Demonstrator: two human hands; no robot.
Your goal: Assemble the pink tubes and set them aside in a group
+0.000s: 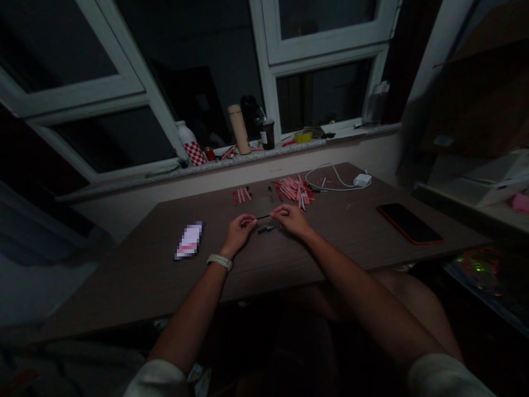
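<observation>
Here, my left hand [241, 231] and right hand [291, 219] meet above the middle of a brown table [339, 251], both closed on a thin black rod [263, 217]. The rod runs almost level across the narrow gap between my hands, its ends hidden inside my curled fingers. The hands are apart but close, joined only by that short dark length. Just below the rod, a small black piece [266, 229] lies on the tabletop, not touching either hand. A white watch [220, 262] circles my left wrist.

Toward the far edge of the table, a heap of pink and red pen parts [291, 189] lies ahead of my right hand, with a few dark pieces mixed in. To its left, a small group of red and pink pieces [242, 194] lies apart from the heap. Nearer the far right corner, a white charger [362, 179] trails a looping white cable [330, 179] just beside the heap. A phone in a red case [409, 223] lies near the right edge, and a white and pink packet [189, 240], its face blurred out, lies left of my hands.

Beyond the table, a stone windowsill [248, 156] holds a tan flask [239, 129], a white bottle with a red-checked wrap [190, 144] and a yellow roll of tape [303, 137], below dark window panes.
</observation>
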